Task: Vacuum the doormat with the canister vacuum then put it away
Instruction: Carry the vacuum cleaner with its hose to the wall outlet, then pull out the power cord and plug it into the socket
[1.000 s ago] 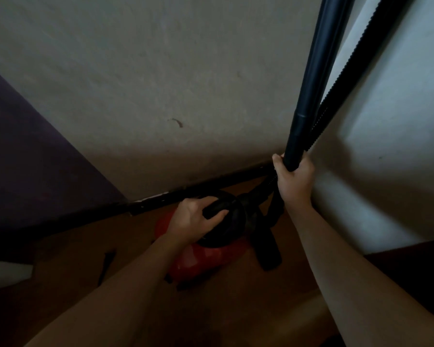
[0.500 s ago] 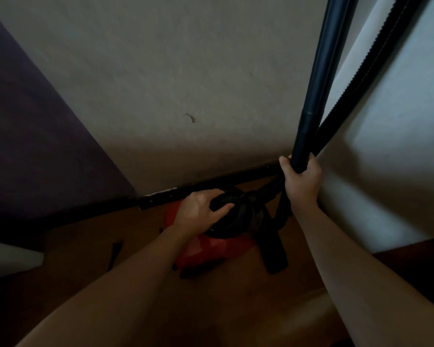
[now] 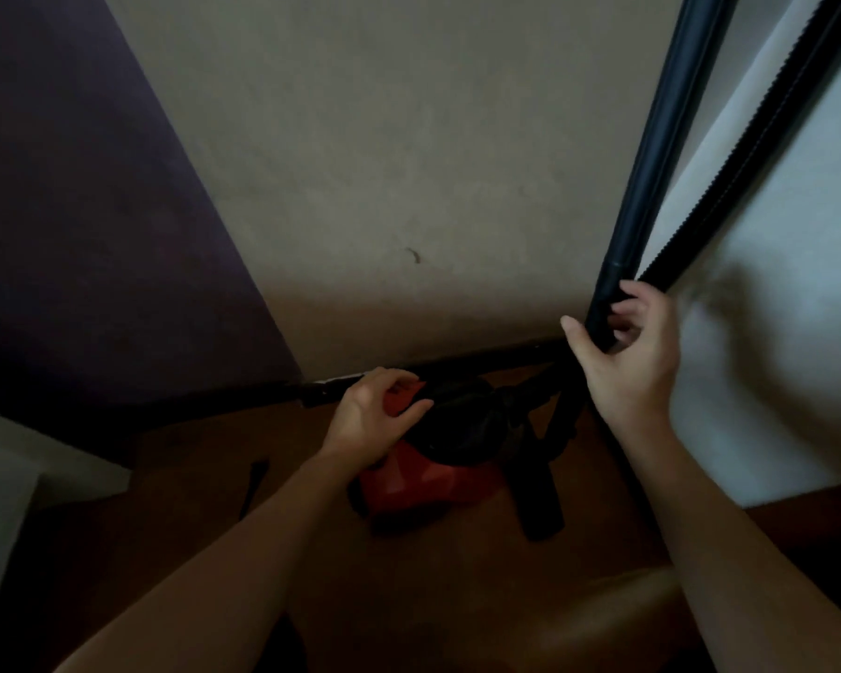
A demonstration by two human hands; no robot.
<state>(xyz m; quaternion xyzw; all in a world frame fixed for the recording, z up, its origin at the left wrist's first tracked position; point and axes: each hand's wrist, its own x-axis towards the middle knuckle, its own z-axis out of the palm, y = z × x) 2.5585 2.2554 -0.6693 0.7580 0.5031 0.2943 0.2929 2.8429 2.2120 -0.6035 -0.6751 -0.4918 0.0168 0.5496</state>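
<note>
Right hand (image 3: 627, 366) loosely curled round black wand (image 3: 660, 138), ribbed hose (image 3: 748, 153) beside. Left hand (image 3: 375, 420) atop red canister vacuum (image 3: 409, 483), curled; cannot tell whether grip holds anything.

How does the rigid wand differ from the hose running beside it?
The wand is a smooth tube with a joint collar low down; the hose is ribbed all along. The wand looks thicker, the hose slimmer. The right hand curls round the wand's lower end; the hose passes behind its fingers, and whether they hold it is unclear. Both are black and lean steeply up along the wall, out of view.
</note>
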